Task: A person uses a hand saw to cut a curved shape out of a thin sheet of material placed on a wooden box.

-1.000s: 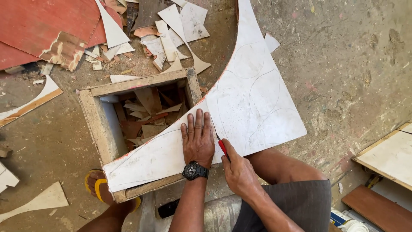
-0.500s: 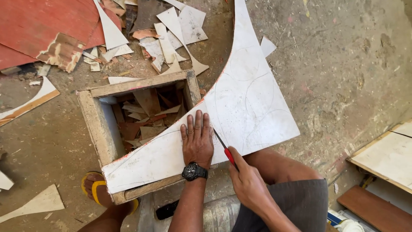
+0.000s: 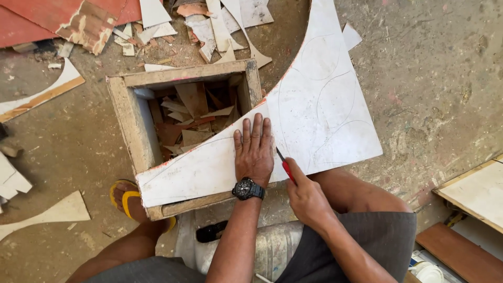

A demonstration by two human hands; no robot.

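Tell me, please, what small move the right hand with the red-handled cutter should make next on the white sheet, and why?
Probably draw the red-handled cutter a little further toward the body along its line. Its tip sits on the white sheet right beside the left hand, which presses the sheet flat over the wooden box, and the right hand holds the handle.

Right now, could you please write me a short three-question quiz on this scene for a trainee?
1. True or false: the left hand lies flat on the white sheet.
2. What does the right hand hold? A) a hammer B) a red-handled cutter C) a brush
3. Fill in: the sheet rests across an open wooden ____ holding offcuts.

Key: 1 true; 2 B; 3 box.
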